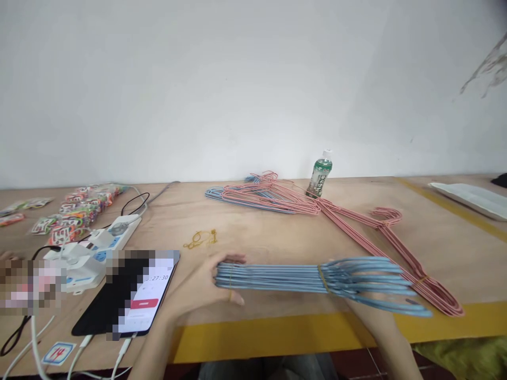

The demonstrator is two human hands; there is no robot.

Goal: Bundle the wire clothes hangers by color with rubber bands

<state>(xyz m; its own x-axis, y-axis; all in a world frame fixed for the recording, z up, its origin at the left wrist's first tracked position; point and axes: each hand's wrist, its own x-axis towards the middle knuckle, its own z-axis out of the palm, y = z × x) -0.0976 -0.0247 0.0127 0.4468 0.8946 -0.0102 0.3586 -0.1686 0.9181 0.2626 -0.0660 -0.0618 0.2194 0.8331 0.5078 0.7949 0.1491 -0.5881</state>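
A bundle of blue hangers (277, 277) lies sideways above the table's front edge, with a yellow band around its middle and another at its left end. My left hand (212, 285) is wrapped round that left end, thumb below and fingers above. Under the bundle's fanned right part is my right hand (362, 306); its fingers are hidden by the hangers. Pink hangers (356, 227) with a band near their right end lie behind to the right. Farther back, more pink hangers (273, 195) rest over blue ones (216, 194).
Loose yellow bands (202, 238) lie behind my left hand. A green-labelled bottle (320, 174) stands near the wall. Leftward are a tablet (127, 293), a power strip (119, 232) with cables and small packets (79, 208). A white tray (471, 198) sits far right.
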